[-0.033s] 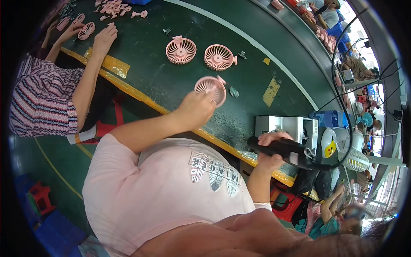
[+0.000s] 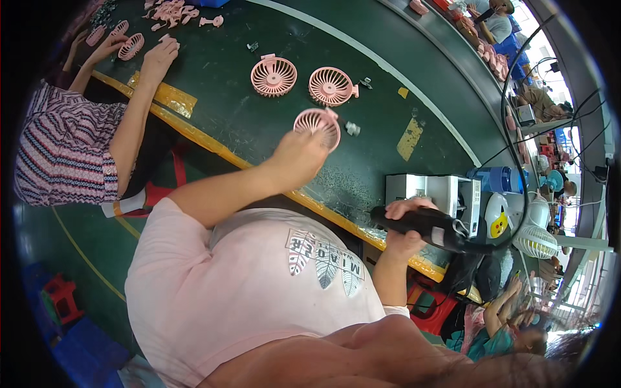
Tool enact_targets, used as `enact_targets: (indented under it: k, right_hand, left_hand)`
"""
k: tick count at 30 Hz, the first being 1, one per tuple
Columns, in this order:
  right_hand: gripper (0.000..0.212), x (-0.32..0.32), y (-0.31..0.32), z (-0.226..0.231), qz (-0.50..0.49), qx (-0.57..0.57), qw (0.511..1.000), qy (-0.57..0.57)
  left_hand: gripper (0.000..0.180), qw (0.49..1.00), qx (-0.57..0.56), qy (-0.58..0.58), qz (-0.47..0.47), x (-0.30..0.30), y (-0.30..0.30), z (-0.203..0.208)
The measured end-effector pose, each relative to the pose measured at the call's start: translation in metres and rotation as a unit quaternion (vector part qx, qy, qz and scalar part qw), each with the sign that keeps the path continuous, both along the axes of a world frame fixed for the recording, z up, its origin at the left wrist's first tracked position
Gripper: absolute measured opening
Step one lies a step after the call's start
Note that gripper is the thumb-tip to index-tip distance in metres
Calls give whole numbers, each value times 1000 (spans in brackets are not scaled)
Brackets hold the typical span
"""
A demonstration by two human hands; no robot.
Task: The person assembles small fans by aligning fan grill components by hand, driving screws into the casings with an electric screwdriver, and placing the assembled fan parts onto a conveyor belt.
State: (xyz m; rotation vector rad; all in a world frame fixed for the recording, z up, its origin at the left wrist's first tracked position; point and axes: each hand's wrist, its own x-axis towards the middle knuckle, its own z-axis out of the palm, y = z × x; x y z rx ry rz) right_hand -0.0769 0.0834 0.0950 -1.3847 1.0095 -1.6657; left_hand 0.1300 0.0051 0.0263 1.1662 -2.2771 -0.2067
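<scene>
My left hand [image 2: 301,157] is closed around a pink round fan housing [image 2: 315,120] with a slatted grille, held over the green table. By the housing's far right edge is a small grey-green part [image 2: 352,129]; whether it is attached, I cannot tell. At the right, close to the table's front edge, my right hand [image 2: 402,239] grips a black corded electric screwdriver [image 2: 432,226], whose narrower end points left. The screwdriver and the housing are well apart. Beyond my left hand lie two more pink fan housings, one at the left [image 2: 273,76] and one at the right [image 2: 331,86].
A black cable [image 2: 508,129] arches up from the screwdriver. To its left stands a white box-like unit [image 2: 404,187], near a blue transparent bottle [image 2: 504,180]. At the left a co-worker's hands [image 2: 158,61] handle pink parts, near a pile of pink pieces [image 2: 171,11].
My left hand and its fan housing have shifted slightly away from me. The small grey-green part has turned and moved a little. My right hand has tilted the screwdriver slightly.
</scene>
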Motion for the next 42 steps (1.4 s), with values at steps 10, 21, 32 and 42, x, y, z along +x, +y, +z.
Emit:
enact_targets:
  k: [10,21,32,42]
  right_hand:
    - [63,18,19,-18,58,-9,998,0]
    - [67,-1,22,-19,71,-7,997,-36]
    - [64,-49,8,40,-50,-193,980,14]
    - [67,-34,8,13,-37,-63,997,-40]
  left_hand:
    - [55,984,6,86,-155,-50,-58,12]
    - [45,959,-45,-31,278,43,-33,-10]
    - [13,986,-30,114,-119,-36,54,-23]
    - [12,957,-26,152,-244,-62,61,-24]
